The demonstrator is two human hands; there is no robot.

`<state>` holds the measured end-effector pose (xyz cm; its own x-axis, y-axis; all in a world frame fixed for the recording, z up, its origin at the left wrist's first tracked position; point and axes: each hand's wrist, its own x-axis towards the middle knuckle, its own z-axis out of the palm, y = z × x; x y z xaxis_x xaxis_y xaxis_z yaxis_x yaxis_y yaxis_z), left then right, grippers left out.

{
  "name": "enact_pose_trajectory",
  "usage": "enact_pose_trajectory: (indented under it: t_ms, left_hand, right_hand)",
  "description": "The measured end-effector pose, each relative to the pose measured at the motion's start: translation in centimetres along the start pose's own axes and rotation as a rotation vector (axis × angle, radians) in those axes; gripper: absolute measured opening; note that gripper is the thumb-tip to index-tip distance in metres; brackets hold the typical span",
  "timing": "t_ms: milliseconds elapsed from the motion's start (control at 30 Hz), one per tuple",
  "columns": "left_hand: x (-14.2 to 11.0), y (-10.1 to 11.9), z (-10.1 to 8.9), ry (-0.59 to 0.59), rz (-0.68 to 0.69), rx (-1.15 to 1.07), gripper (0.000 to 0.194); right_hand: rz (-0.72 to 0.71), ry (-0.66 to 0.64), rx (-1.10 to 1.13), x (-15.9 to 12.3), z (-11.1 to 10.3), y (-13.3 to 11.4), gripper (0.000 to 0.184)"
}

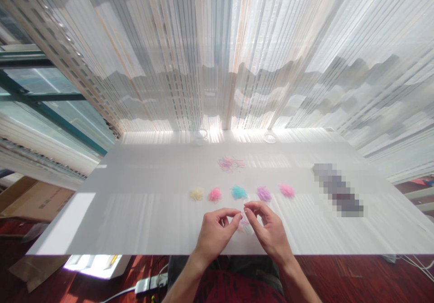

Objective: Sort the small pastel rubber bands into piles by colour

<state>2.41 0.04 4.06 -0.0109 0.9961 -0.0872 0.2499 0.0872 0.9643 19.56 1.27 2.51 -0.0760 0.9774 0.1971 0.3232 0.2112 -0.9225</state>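
Observation:
My left hand [219, 227] and my right hand [267, 227] meet near the table's front edge, thumb and forefinger of each pinched together. Whatever sits between the fingertips is too small to make out. Partly hidden below them lies a small pile of mixed pastel strands [246, 226]. Beyond the hands runs a row of small heaps of thin strand-like pieces: a yellow heap [196, 194], a coral-pink heap [214, 193], a turquoise heap [239, 192], a purple heap [263, 193] and a pink heap [287, 190]. Farther back is a looser mixed pink heap [230, 162].
The white table [142, 221] reaches back to striped sheer curtains [210, 59]. A blurred-out long object [338, 190] lies at the right. Two clear round items [270, 137] are by the back edge. On the floor are a cardboard box [37, 199] and a power strip [151, 284].

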Motion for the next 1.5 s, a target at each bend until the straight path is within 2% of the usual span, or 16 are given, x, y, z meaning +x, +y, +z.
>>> enact_pose_trajectory:
  t_ms: [167,433,733,1200,1500]
  left_hand:
    - [0.2,-0.1,-0.2,0.046,-0.040,0.002,0.033]
    - [-0.2,0.0,-0.2,0.029,-0.048,0.014,0.036]
    - [-0.9,0.1,-0.4,-0.034,-0.010,-0.001,0.032]
    - [-1.4,0.4,-0.3,0.049,0.137,-0.036,0.021]
    - [-1.6,0.9,-0.3,0.049,0.179,-0.027,0.016]
  right_hand:
    - [0.001,-0.053,0.005,0.1,-0.2,-0.6,0.024]
    - [-0.033,-0.108,0.019,0.2,0.1,-1.2,0.022]
    - [0.035,-0.132,0.099,0.2,0.0,-0.9,0.031]
    - [0.094,-0.119,0.304,0.0,0.4,-0.7,0.031]
    - [0.149,-0.100,0.441,0.1,0.3,-0.6,0.027]
